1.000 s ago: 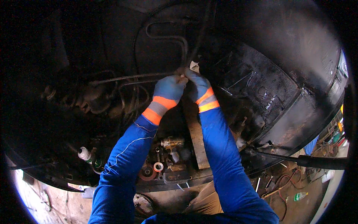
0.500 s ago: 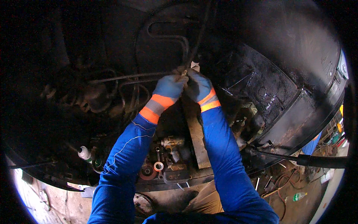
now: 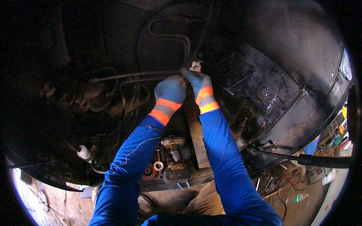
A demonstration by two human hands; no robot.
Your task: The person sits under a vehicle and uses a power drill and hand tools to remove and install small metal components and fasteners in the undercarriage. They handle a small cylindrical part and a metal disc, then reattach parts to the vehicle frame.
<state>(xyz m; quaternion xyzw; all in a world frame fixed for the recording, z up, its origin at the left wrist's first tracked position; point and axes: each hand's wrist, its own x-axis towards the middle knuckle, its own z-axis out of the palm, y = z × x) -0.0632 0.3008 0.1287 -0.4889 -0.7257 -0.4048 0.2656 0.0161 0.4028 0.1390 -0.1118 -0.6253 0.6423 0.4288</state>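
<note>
Both my hands wear blue gloves with orange and grey cuffs and work close together deep in a dark machine bay. My left hand [image 3: 170, 90] is closed, its fingertips near a thin metal pipe [image 3: 147, 73] that runs in from the left. Just right of it, my right hand [image 3: 198, 82] has its fingers pinched together toward the left one. Whatever sits between the fingers is hidden and too dark to name. A torn whitish scrap [image 3: 195, 66] shows just beyond my right fingers. Behind the hands, a bent pipe [image 3: 171, 36] crosses the dark back wall.
Along the near ledge lie a cordless power tool [image 3: 173, 143], a wrench [image 3: 158, 154], a grinding disc [image 3: 148, 171] and a white-topped bottle [image 3: 83, 152]. A flat bar [image 3: 198, 141] stretches between my forearms. At right are an oily black panel [image 3: 264, 90] and a black rod [image 3: 320, 161].
My left hand has turned and shifted slightly down. The right hand has moved a little left, its fingers reaching across. The brass-coloured piece seen between them earlier is now hidden.
</note>
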